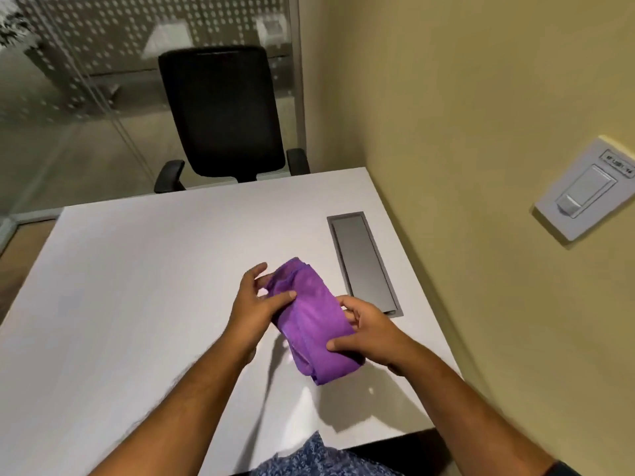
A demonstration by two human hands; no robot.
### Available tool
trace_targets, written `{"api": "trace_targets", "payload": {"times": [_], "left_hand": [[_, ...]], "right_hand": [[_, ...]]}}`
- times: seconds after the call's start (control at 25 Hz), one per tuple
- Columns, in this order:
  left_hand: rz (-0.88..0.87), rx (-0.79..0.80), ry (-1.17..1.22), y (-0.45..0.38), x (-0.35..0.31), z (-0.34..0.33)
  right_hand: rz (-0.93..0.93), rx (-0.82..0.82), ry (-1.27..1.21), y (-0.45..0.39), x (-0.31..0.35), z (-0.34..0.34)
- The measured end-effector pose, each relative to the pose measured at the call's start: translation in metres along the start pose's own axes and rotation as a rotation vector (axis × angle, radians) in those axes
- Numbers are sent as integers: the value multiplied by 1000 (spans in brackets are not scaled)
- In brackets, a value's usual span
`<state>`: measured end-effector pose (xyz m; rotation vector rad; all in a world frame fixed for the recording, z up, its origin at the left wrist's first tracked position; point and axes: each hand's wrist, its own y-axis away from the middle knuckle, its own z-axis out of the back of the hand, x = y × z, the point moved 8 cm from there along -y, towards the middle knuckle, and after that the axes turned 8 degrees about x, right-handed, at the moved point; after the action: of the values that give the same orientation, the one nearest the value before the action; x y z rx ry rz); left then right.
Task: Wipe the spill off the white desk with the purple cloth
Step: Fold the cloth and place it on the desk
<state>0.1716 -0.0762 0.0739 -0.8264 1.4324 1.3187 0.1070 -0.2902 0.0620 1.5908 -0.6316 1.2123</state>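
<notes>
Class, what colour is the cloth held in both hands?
Purple cloth, seen in the head view, the only one.

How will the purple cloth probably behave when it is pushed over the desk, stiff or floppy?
Probably floppy: the purple cloth sags in soft folds between the left hand and right hand. It looks light, since fingertips alone hold it above the white desk. Pushed loose, it would likely bunch up, so a flat palm on a folded pad seems wiser.
</notes>
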Motion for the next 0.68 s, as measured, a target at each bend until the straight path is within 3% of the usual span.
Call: {"api": "trace_targets", "payload": {"times": [0.08,0.16,0.28,0.44,0.52,0.6,0.68], "left_hand": [[-161,-195,-228,7,-19,-4],[-287,-100,-374,14,-24,-26],[-5,185,-162,17,1,-57],[371,124,58,33,42,-64],[337,181,230,35,43,-73],[233,119,360,32,30,-70],[118,18,318,27,13,-62]], "right_hand": [[34,-3,10,1,0,6],[82,13,-2,2,2,7],[171,-12,-16,2,13,14],[269,-55,66,2,23,18],[277,-28,134,0,24,14],[256,34,158,-3,19,6],[188,18,81,-8,11,10]]}}
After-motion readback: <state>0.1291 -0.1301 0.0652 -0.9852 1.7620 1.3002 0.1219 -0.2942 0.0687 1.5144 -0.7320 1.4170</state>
